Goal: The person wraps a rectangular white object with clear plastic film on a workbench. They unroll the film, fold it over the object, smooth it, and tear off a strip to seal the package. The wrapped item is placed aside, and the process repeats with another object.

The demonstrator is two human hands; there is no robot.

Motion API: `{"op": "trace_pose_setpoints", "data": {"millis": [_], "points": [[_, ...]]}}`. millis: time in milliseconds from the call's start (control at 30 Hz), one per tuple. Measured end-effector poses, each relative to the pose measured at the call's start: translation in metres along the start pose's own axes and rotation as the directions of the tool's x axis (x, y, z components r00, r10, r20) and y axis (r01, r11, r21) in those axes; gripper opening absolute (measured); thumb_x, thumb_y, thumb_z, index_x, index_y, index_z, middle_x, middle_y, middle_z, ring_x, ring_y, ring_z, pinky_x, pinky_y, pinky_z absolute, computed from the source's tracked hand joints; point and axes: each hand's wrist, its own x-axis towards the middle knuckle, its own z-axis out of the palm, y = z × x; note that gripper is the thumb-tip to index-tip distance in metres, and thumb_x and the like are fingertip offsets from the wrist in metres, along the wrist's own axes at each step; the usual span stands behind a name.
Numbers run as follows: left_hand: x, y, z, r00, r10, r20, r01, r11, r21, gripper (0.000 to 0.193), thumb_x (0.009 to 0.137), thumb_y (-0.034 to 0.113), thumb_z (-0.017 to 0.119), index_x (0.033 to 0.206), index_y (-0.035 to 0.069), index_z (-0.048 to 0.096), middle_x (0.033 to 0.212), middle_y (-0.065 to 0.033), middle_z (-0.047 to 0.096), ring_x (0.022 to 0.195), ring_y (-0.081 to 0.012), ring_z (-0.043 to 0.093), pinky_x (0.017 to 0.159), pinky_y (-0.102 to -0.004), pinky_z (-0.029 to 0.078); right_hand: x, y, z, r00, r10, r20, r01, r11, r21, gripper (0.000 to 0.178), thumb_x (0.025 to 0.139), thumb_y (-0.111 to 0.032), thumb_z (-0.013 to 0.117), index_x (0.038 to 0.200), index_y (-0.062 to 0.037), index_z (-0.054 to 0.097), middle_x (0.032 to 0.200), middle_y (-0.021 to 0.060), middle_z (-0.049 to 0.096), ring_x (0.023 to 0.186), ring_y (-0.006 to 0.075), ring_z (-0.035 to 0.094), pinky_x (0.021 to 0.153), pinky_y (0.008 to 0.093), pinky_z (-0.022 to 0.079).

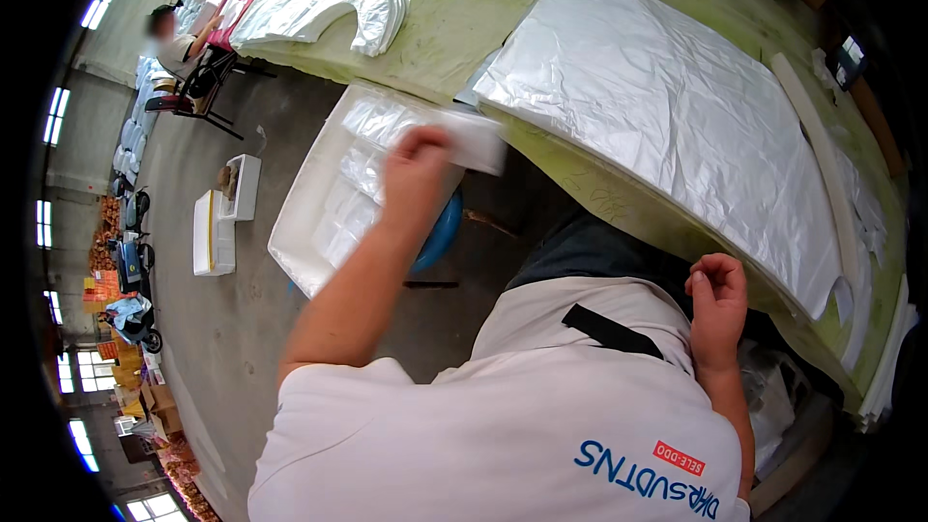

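My left hand [418,166] is closed on a flat, folded whitish plastic bag [476,141], somewhat smeared by motion. It is above a white foam box [298,224] that holds several clear, silvery plastic packets [350,217]. My right hand [717,304] hangs by the near table edge, fingers curled in and thumb against them, with nothing visible in it. Beyond it, a large stack of silvery plastic sheets [657,106] lies on the green-covered table [454,24].
More silvery plastic bags [324,5] lie at the far left of the table. A blue round stool [442,232] stands beside the box. Small white foam containers [215,237] rest on the floor. A person [179,48] sits at a pink-covered table. A pale strip [820,164] crosses the sheets' right side.
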Motion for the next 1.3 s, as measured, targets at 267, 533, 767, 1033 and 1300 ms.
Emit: {"op": "trace_pose_setpoints", "data": {"millis": [267,533,767,1033,1300], "points": [[0.061,-0.07,-0.202,0.918,-0.115,-0.379,0.317,0.785,0.532,0.015,0.088,0.006,0.061,0.097,0.004,0.073,0.089,-0.0032,0.07,0.081,-0.0123,0.062,0.076,-0.0278,0.05,0.005,0.002,0.002,0.994,0.058,0.09,-0.056,0.998,-0.025,0.017,0.096,0.004,0.06,0.11,-0.0046,0.06,0.097,0.0004,0.061,0.085,0.0063,0.056,0.079,0.0217,0.049],[0.06,-0.114,-0.183,0.974,-0.074,-0.214,0.225,0.448,0.866,0.019,0.087,0.011,0.064,0.102,0.011,0.075,0.096,-0.0093,0.072,0.086,-0.0191,0.067,0.079,-0.0317,0.052,0.007,0.0,0.005,0.988,0.105,0.115,-0.1,0.994,-0.048,0.016,0.095,0.005,0.061,0.109,-0.0045,0.06,0.097,0.0001,0.062,0.086,0.0064,0.057,0.079,0.0215,0.048],[0.059,-0.127,-0.202,0.93,0.109,-0.352,0.175,0.709,0.683,0.024,0.084,0.011,0.068,0.108,0.007,0.072,0.104,-0.0079,0.068,0.089,-0.0177,0.061,0.085,-0.03,0.049,0.01,-0.025,-0.038,0.909,-0.417,-0.009,0.402,0.881,-0.249,0.018,0.092,0.009,0.058,0.106,-0.0017,0.06,0.112,0.011,0.062,0.103,0.0188,0.058,0.092,0.0302,0.048],[0.072,-0.058,-0.074,0.977,0.077,-0.2,-0.051,0.99,0.134,0.017,0.098,0.01,0.062,0.115,0.012,0.063,0.11,0.0025,0.063,0.092,-0.006,0.054,0.08,-0.0251,0.043,0.079,-0.067,-0.181,0.872,-0.484,-0.075,-0.017,0.125,-0.992,0.05,0.079,-0.007,0.072,0.128,-0.0142,0.065,0.128,0.018,0.059,0.121,0.0379,0.053,0.107,0.049,0.041],[0.028,0.024,0.152,0.746,0.388,0.541,-0.387,0.914,-0.121,0.026,0.088,-0.015,0.055,0.105,0.003,0.06,0.122,-0.011,0.056,0.116,-0.0199,0.055,0.101,-0.0313,0.044,0.076,-0.088,-0.206,0.818,-0.575,0.001,-0.036,-0.053,-0.998,0.062,0.078,-0.011,0.073,0.138,-0.0197,0.06,0.124,0.019,0.059,0.118,0.038,0.054,0.103,0.0508,0.043]]}}
